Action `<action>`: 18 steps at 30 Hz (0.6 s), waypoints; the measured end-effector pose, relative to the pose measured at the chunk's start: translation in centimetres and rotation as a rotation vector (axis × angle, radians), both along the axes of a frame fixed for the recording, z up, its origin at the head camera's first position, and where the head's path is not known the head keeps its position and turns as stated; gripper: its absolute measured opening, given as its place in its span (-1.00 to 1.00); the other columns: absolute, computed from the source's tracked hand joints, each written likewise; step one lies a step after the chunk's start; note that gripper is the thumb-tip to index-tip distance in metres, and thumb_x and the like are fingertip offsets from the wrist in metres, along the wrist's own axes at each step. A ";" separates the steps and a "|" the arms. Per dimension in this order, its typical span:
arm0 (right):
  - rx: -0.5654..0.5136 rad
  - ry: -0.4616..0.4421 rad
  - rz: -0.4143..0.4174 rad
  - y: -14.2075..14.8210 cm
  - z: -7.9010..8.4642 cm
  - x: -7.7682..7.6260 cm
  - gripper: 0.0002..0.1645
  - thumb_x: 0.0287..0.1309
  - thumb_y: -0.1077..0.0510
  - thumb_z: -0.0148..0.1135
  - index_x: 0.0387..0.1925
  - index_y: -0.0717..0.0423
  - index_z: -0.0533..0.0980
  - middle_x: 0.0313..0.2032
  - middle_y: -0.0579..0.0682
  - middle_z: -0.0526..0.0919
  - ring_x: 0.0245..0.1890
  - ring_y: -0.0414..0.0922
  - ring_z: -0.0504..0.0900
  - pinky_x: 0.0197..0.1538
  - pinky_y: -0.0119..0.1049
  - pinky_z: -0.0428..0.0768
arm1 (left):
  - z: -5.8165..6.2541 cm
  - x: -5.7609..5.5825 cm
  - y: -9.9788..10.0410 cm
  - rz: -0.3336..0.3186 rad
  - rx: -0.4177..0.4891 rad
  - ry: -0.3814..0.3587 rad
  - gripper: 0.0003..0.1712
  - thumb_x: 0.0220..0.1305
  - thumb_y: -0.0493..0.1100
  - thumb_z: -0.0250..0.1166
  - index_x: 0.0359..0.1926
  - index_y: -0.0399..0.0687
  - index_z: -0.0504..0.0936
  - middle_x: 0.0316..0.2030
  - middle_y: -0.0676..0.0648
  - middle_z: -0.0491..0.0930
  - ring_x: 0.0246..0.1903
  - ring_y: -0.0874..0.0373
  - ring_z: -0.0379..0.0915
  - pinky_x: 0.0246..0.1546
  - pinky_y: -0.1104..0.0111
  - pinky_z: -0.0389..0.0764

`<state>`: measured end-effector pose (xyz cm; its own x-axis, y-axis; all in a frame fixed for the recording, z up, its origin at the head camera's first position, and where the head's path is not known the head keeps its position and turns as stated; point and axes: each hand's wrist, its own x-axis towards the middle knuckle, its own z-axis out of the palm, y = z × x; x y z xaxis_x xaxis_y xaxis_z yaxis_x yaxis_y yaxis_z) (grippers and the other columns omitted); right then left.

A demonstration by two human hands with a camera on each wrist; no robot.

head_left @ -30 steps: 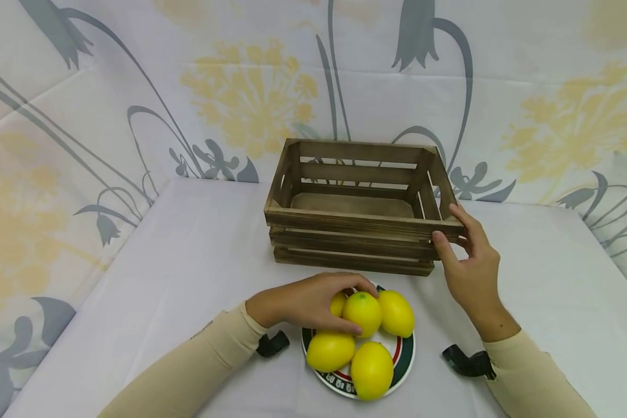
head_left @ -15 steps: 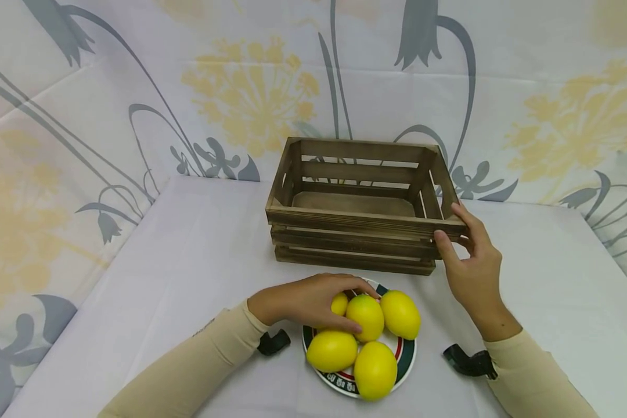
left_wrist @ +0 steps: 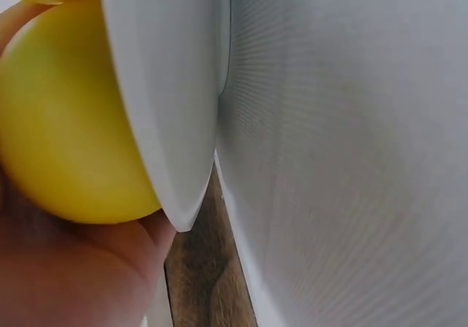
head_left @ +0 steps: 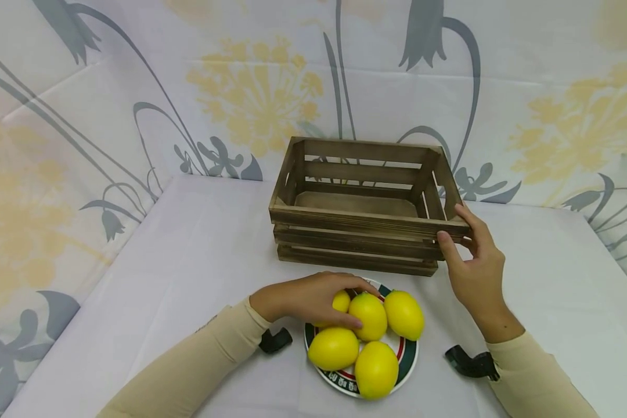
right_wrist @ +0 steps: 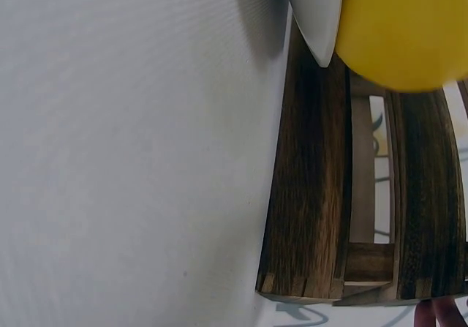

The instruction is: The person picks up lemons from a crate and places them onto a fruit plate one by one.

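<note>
My left hand (head_left: pixel 313 299) reaches over a plate of yellow lemons, thumb on the near side of one lemon (head_left: pixel 371 319) and fingers on its far side. That lemon sits among several others on the white plate (head_left: pixel 410 360) with a green and red rim. In the left wrist view a lemon (left_wrist: pixel 66 122) lies against the hand beside the plate's pale underside (left_wrist: pixel 168 107). My right hand (head_left: pixel 478 273) grips the front right corner of a brown slatted wooden crate (head_left: pixel 355 237); thumb on the front, fingertips at the side's top edge. No item shows inside the crate.
The crate stands on a white-covered table (head_left: pixel 204 232) just behind the plate. A floral cloth (head_left: pixel 261 75) hangs close behind it. Black curved pieces lie by each wrist, one on the left (head_left: pixel 276 341) and one on the right (head_left: pixel 471 362).
The lemon in my left hand and the one right of it have shifted slightly rightward on the plate. The right hand keeps its place on the crate; the view has drifted a little.
</note>
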<state>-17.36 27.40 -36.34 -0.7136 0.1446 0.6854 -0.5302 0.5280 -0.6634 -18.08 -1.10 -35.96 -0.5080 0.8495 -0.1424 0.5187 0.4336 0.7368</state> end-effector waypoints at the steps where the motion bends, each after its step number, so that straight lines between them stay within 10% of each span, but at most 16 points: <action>1: 0.001 0.000 0.001 0.0 0.0 0.0 -0.32 0.20 0.42 0.28 0.36 0.12 0.41 0.31 0.14 0.50 0.01 -0.52 0.52 0.10 -0.73 0.44 | 0.0 0.0 0.0 0.000 -0.001 0.000 -0.35 0.30 0.12 0.36 0.37 0.28 0.41 0.33 0.20 0.43 0.23 0.35 0.39 0.32 0.41 0.41; 18: 0.015 -0.010 -0.005 0.0 0.1 0.1 -0.32 0.23 0.40 0.26 0.37 0.10 0.40 0.32 0.14 0.49 0.01 -0.53 0.51 0.11 -0.74 0.43 | -0.1 -0.2 0.0 0.017 -0.011 0.003 -0.32 0.31 0.08 0.36 0.41 0.25 0.38 0.35 0.18 0.41 0.27 0.34 0.37 0.34 0.41 0.39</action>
